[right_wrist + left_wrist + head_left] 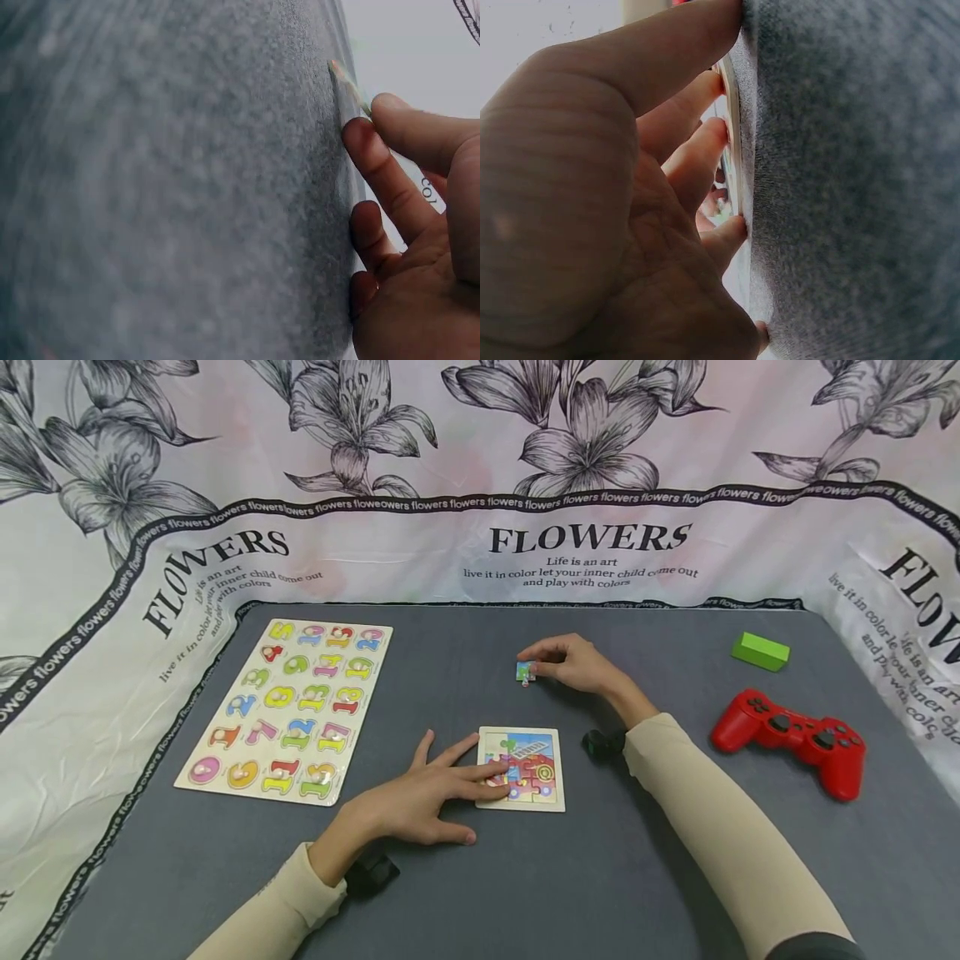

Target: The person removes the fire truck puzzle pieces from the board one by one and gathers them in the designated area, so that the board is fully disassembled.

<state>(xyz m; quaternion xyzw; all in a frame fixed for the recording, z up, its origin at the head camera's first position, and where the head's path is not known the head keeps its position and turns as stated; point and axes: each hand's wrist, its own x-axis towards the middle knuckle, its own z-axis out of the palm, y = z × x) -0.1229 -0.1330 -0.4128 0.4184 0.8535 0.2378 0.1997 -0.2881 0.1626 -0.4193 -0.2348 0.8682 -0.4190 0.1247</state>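
Observation:
My left hand (408, 802) lies with fingers spread, two fingertips on the left part of a small framed jigsaw puzzle (560, 777) that pictures a red fire engine with a ladder. Its thumb rests on the grey cloth below the puzzle. In the left wrist view, fingertips (717, 129) meet the board's edge. Farther back on the cloth, my right hand (581, 664) pinches a small jigsaw piece (522, 671), blue and green, between thumb and finger. The right wrist view shows that piece (349, 86) edge-on, close over the cloth, with the other fingers curled beneath.
At the left lies a number board (347, 768) filled with colourful numerals. A red game controller (787, 739) is at the right, with a green block (761, 652) behind it. Flower-printed cloth (390, 552) stands along the back of the grey table surface (570, 877).

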